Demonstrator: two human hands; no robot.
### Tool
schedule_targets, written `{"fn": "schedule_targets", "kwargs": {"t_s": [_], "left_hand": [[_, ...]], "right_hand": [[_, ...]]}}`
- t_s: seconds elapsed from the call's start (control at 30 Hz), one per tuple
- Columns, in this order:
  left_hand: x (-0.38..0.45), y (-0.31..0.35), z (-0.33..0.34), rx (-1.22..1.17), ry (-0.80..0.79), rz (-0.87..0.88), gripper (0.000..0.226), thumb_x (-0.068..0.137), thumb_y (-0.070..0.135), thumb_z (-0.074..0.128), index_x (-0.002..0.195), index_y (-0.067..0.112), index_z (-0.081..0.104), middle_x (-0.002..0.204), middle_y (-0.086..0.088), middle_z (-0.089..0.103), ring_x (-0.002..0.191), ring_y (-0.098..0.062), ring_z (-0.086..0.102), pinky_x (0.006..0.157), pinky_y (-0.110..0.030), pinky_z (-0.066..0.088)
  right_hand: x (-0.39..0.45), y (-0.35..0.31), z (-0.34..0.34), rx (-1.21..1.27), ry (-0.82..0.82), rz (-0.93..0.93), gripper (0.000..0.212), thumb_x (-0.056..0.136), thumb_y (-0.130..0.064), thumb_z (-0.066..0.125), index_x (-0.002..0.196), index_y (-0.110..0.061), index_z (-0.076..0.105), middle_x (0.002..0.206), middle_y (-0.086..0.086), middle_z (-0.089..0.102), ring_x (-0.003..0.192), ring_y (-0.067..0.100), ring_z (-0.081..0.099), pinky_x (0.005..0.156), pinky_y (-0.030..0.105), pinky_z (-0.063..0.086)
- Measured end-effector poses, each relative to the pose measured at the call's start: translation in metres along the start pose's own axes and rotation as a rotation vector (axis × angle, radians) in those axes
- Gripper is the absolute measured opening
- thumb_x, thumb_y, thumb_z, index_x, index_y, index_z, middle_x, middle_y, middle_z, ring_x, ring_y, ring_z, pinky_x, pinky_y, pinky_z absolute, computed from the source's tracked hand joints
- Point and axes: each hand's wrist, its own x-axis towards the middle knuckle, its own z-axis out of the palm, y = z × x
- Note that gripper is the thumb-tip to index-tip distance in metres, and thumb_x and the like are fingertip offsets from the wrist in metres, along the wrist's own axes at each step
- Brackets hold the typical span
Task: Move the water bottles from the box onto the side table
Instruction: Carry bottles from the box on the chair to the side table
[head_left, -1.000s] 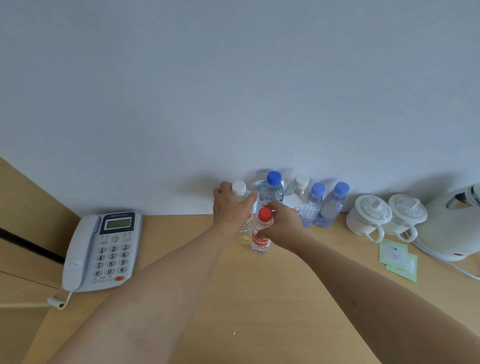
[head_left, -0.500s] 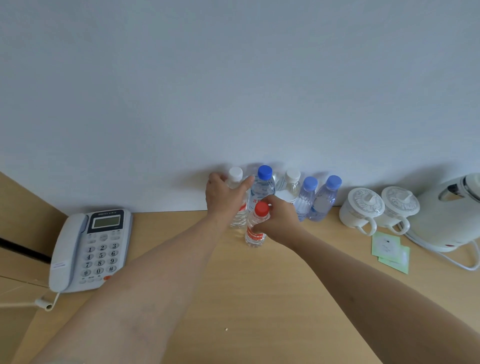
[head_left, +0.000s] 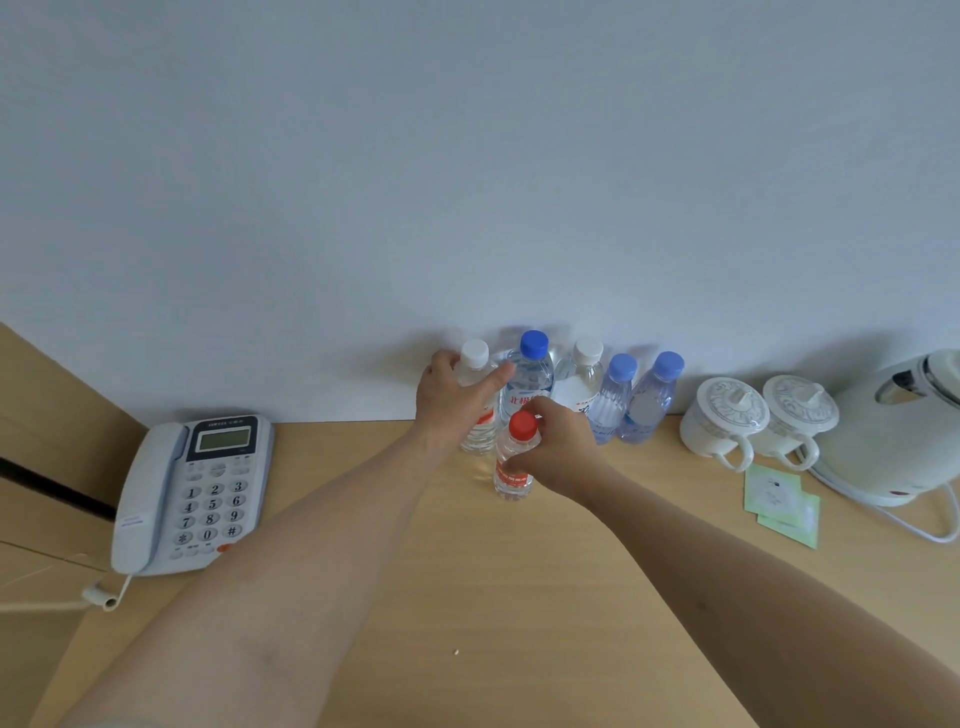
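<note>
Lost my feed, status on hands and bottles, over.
Left hand grips white-capped bottle. Right hand grips red-capped bottle, upright on table. Four more bottles close behind at wall; cups clear to right.

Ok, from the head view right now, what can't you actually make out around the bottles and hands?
- Box: out of frame.
- Red-capped bottle: right hand covers its right side.
- White-capped bottle: left hand hides most of its body.
- Labels on the back row: too small to read.
- Kettle: cut off by the right edge.

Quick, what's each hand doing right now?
Left hand: grips the white-capped bottle at the left end of the row.
Right hand: grips the red-capped bottle standing in front.
</note>
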Motion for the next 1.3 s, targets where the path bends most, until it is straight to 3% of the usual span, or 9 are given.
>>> {"fn": "schedule_targets", "kwargs": {"t_s": [0.23,0.37,0.47,0.53,0.6,0.73,0.83,1.0,1.3], "left_hand": [[-0.017,-0.028,-0.025,0.057,0.102,0.039,0.057,0.085,0.062,0.065,0.124,0.023,0.053,0.117,0.005,0.057,0.106,-0.015,0.055,0.091,-0.034,0.047],[-0.031,-0.062,-0.045,0.19,0.039,-0.019,0.028,0.082,0.02,0.07,0.107,0.024,0.061,0.107,0.006,0.063,0.099,-0.018,0.059,0.084,-0.029,0.048],[-0.039,-0.079,-0.053,0.235,-0.207,-0.079,0.041,0.075,0.0,0.068,0.106,0.026,0.064,0.107,0.005,0.063,0.093,-0.018,0.06,0.065,-0.012,0.046],[-0.044,-0.083,-0.055,0.238,-0.325,-0.048,0.055,0.068,0.007,0.082,0.117,0.025,0.063,0.112,0.006,0.062,0.093,-0.015,0.059,0.065,-0.01,0.045],[-0.048,-0.082,-0.055,0.218,-0.348,0.014,0.07,0.059,0.022,0.094,0.122,0.027,0.063,0.113,0.01,0.066,0.097,-0.011,0.061,0.077,-0.018,0.05],[-0.054,-0.084,-0.052,0.171,-0.251,0.12,0.062,0.06,0.032,0.093,0.116,0.029,0.066,0.1,0.016,0.071,0.088,0.001,0.065,0.076,-0.013,0.049],[-0.053,-0.087,-0.052,0.135,-0.21,0.143,0.054,0.064,0.025,0.092,0.112,0.024,0.068,0.092,0.016,0.072,0.081,0.005,0.066,0.072,-0.011,0.049],[-0.037,-0.091,-0.057,0.121,-0.096,0.09,0.052,0.068,0.024,0.091,0.115,0.02,0.068,0.101,0.005,0.073,0.092,-0.015,0.07,0.083,-0.03,0.055],[-0.005,-0.089,-0.052,0.078,-0.049,0.066,0.045,0.075,0.019,0.085,0.115,0.021,0.065,0.101,0.006,0.071,0.093,-0.018,0.069,0.084,-0.033,0.055]], "right_hand": [[0.0,-0.013,0.01,0.033,-0.034,-0.014,0.05,0.058,-0.011,0.085,0.102,-0.023,0.066,0.092,-0.011,0.066,0.084,0.006,0.06,0.061,0.017,0.042],[0.0,-0.022,0.024,0.036,-0.068,-0.069,0.048,0.064,-0.009,0.082,0.106,-0.027,0.066,0.098,-0.006,0.064,0.09,0.014,0.061,0.067,0.017,0.042],[0.001,-0.027,0.035,-0.004,-0.073,-0.102,0.051,0.067,-0.013,0.082,0.112,-0.028,0.066,0.108,0.004,0.058,0.098,0.021,0.059,0.08,0.026,0.042],[0.0,-0.032,0.04,0.008,-0.083,-0.104,0.051,0.065,-0.01,0.083,0.111,-0.027,0.067,0.108,0.004,0.058,0.1,0.022,0.06,0.084,0.03,0.046],[-0.002,-0.037,0.043,0.042,-0.099,-0.127,0.046,0.063,-0.006,0.082,0.105,-0.021,0.069,0.106,0.003,0.062,0.103,0.022,0.061,0.088,0.039,0.051],[-0.006,-0.045,0.046,0.128,-0.096,-0.143,0.033,0.065,-0.007,0.08,0.096,-0.015,0.071,0.101,0.002,0.067,0.096,0.02,0.065,0.086,0.046,0.055],[-0.006,-0.047,0.047,0.16,-0.089,-0.122,0.042,0.065,-0.005,0.081,0.103,-0.02,0.071,0.1,-0.001,0.07,0.093,0.016,0.067,0.087,0.042,0.056],[-0.003,-0.041,0.046,0.108,-0.041,-0.082,0.06,0.067,-0.008,0.082,0.123,-0.02,0.064,0.108,0.0,0.065,0.097,0.015,0.063,0.089,0.035,0.055],[0.001,-0.024,0.057,0.059,-0.034,0.022,0.051,0.071,-0.008,0.078,0.118,-0.022,0.066,0.105,-0.002,0.066,0.095,0.013,0.063,0.084,0.027,0.053]]}}
